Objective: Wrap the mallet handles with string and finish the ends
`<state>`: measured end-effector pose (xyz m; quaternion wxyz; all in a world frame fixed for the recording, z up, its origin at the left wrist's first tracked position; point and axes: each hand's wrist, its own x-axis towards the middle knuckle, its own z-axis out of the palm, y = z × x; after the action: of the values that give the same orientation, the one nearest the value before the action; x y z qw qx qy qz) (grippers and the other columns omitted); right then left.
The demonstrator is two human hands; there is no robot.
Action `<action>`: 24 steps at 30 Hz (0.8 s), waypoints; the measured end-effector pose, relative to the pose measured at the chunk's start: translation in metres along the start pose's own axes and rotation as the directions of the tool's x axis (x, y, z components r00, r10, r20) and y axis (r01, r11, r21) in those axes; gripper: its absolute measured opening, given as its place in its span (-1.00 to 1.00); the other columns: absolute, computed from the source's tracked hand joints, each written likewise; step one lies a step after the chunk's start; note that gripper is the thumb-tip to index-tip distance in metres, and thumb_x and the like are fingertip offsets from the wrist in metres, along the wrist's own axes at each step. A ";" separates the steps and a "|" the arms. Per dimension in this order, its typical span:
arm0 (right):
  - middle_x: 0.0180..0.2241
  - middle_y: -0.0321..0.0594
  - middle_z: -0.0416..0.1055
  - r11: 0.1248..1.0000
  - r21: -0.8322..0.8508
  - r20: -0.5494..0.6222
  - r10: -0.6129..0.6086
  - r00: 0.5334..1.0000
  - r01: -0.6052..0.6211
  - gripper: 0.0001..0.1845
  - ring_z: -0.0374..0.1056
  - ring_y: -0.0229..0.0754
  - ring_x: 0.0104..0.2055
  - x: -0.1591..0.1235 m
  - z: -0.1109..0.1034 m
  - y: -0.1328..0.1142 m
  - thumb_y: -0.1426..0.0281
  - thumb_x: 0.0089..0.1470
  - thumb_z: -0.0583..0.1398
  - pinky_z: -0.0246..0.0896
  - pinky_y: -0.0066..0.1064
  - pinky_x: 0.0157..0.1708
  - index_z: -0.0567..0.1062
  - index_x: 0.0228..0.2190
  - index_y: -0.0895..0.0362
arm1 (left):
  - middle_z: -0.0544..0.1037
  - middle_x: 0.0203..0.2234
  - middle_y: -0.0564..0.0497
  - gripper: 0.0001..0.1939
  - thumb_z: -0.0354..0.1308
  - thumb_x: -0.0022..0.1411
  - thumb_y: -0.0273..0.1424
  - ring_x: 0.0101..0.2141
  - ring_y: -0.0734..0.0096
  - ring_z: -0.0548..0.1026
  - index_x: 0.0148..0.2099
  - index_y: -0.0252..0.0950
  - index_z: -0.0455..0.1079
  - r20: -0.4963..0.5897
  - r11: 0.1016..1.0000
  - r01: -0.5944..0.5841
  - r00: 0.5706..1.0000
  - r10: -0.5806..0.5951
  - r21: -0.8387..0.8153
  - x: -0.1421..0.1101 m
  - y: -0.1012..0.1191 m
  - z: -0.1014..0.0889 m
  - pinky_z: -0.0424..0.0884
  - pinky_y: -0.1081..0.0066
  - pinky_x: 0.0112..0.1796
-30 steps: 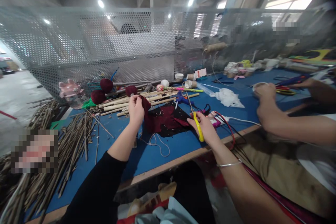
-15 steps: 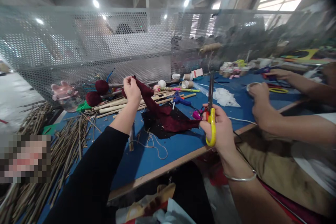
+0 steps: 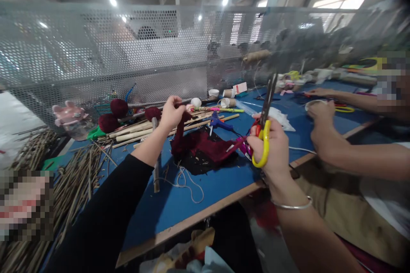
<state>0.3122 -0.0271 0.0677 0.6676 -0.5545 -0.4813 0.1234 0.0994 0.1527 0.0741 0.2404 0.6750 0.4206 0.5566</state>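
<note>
A strip of maroon cloth [image 3: 206, 145] sags between my two hands, its middle over a black sheet [image 3: 195, 167] on the blue table. My left hand [image 3: 173, 113] is closed, pinching the cloth's raised left end. In my right hand [image 3: 278, 147] are yellow-handled scissors [image 3: 266, 144], blades pointing up. The fingers of that hand also appear to pinch the cloth's right end. White string [image 3: 200, 194] lies in front of the black sheet, and a blue glue gun [image 3: 221, 123] lies behind it. A wooden stick [image 3: 156, 175] shows beside my left forearm.
Maroon balls [image 3: 119, 108], pale sticks [image 3: 134, 133] and a pink pig-shaped jar [image 3: 72, 117] sit at the back left. Brown twigs [image 3: 75, 183] cover the left side. White plastic [image 3: 282, 118] lies right. A co-worker's hand [image 3: 322, 115] holds a small cup at the far right.
My right hand moved right with the scissors, whose blades swung upward. The cloth was lifted and stretched, then sagged. My left hand rose, then shifted right. The co-worker's far hand moved left.
</note>
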 end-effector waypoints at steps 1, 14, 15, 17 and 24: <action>-0.53 -0.38 0.22 1.000 0.010 0.012 0.021 1.000 -0.021 -0.52 0.16 -0.32 -0.54 -0.001 0.001 0.005 0.51 -0.31 0.15 0.12 -0.50 -0.55 0.37 -0.21 0.08 | 0.33 -0.51 0.13 -0.75 0.08 -0.02 -0.56 -0.51 0.54 0.30 -0.23 -0.28 0.23 -0.058 0.995 -0.048 0.997 0.043 -0.085 0.005 0.008 -0.001 0.25 0.52 -0.39; -0.53 -0.39 0.24 0.987 0.141 0.053 -0.091 0.994 0.083 -0.53 0.15 -0.30 -0.54 0.006 0.005 -0.012 0.58 -0.27 0.18 0.11 -0.48 -0.55 0.39 -0.22 0.04 | 0.48 -0.19 -0.16 -0.61 0.10 -0.16 -0.59 -0.17 0.15 0.43 -0.18 -0.34 0.42 0.468 0.802 -0.117 0.857 -0.217 0.586 -0.074 -0.028 -0.001 0.34 0.29 -0.13; -0.53 -0.38 0.24 0.982 0.159 0.073 -0.112 0.991 0.100 -0.53 0.15 -0.30 -0.53 0.008 0.006 -0.016 0.58 -0.26 0.18 0.11 -0.48 -0.55 0.39 -0.21 0.03 | 0.40 -0.03 -0.23 -0.54 0.08 -0.12 -0.58 -0.03 0.07 0.35 -0.07 -0.36 0.38 0.437 0.795 -0.135 0.882 -0.175 0.591 -0.079 -0.022 0.001 0.26 0.21 -0.02; -0.53 -0.38 0.23 0.974 0.195 0.127 -0.141 0.982 0.115 -0.54 0.15 -0.30 -0.53 0.012 0.009 -0.022 0.58 -0.25 0.19 0.09 -0.48 -0.56 0.39 -0.21 0.03 | 0.23 0.14 -0.23 -0.48 0.03 -0.04 -0.56 0.13 0.03 0.18 0.05 -0.36 0.32 0.410 0.790 -0.252 0.912 0.001 0.559 -0.086 -0.005 0.008 0.06 0.11 0.12; -0.52 -0.40 0.23 0.919 0.343 0.091 -0.240 0.967 0.196 -0.54 0.16 -0.32 -0.52 0.017 0.020 -0.051 0.60 -0.26 0.21 0.07 -0.47 -0.55 0.39 -0.23 0.06 | 0.20 0.19 -0.18 -0.50 0.17 -0.09 -0.46 0.19 -0.12 0.06 0.00 -0.30 0.37 0.758 0.815 -0.551 0.606 0.242 0.180 -0.094 0.022 0.054 0.04 -0.04 0.11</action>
<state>0.2865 -0.0209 0.1186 0.7276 -0.3680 -0.5554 0.1636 0.1553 0.0710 0.0254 0.1073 0.9457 0.2349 0.1975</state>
